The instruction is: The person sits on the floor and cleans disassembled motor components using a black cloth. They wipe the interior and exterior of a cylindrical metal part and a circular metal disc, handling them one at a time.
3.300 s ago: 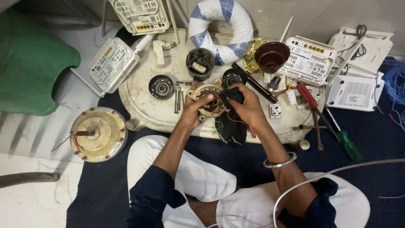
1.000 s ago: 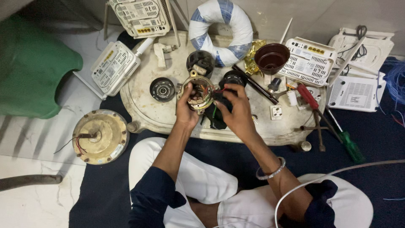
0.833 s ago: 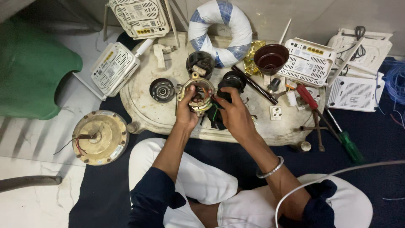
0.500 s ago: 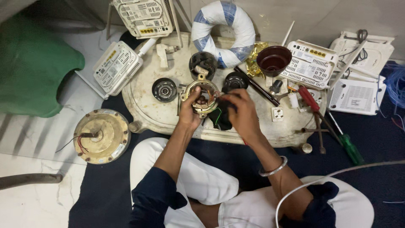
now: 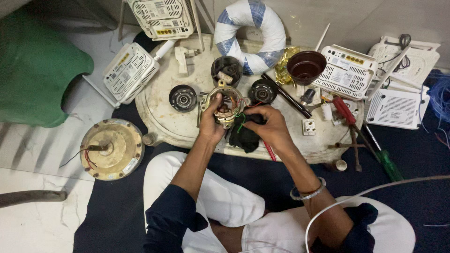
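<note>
White round tray (image 5: 164, 117) bears three black caps (image 5: 183, 98) — both hands' fingers (image 5: 212, 105) pinching one motor coil (image 5: 225, 104).

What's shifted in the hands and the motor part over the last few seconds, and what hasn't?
The left hand still grips the round motor stator, now lifted slightly farther from the person, toward the black cup. The right hand has slid along to meet it, fingers at its coloured wires over the black cloth. Neither hand let go. The white board, brown bowl, taped ring and brass housing stayed put.
</note>
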